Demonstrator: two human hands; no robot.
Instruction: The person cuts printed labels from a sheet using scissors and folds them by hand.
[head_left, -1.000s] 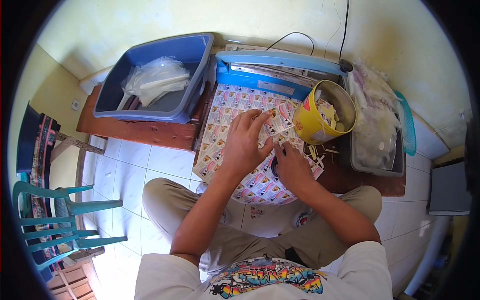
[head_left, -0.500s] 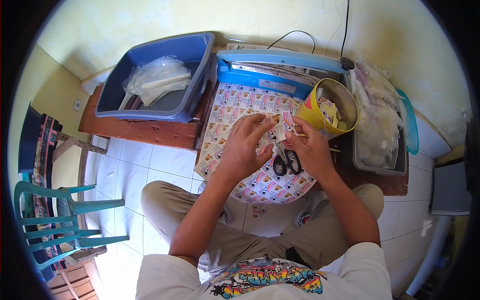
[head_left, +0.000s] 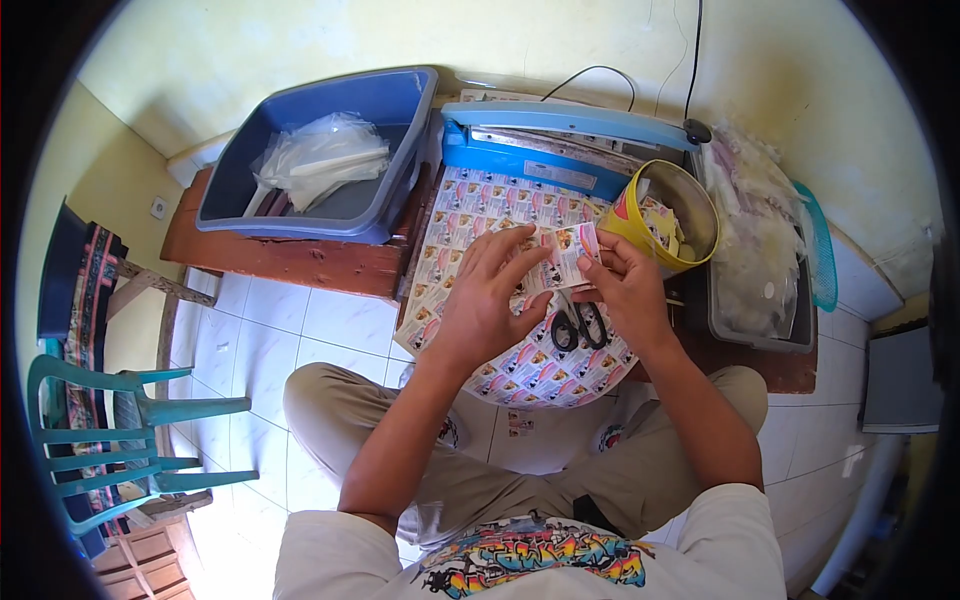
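Between its thumb and fingers, my right hand (head_left: 632,292) pinches the right edge of a small printed paper label (head_left: 568,258). My left hand (head_left: 488,298) has its fingers spread at the label's left side, the fingertips over or touching it; exact contact cannot be made out. Beneath both hands lies a large sheet of repeated printed labels (head_left: 465,225), curving down at the near edge. Scissors with black handles (head_left: 566,332) rest on the sheet, close to my right hand, their blades partly hidden under the label and fingers.
A blue paper cutter (head_left: 530,165) with a long arm stands behind the sheet. To its right are a yellow bucket (head_left: 622,228) with paper scraps and a grey bin (head_left: 735,335) of plastic bags. A blue tub (head_left: 420,130) sits left on the wooden bench (head_left: 290,262).
The label in my right hand has turned flatter, so more of its printed face shows. My left hand keeps nearly the same pose. The whole view has shifted slightly.
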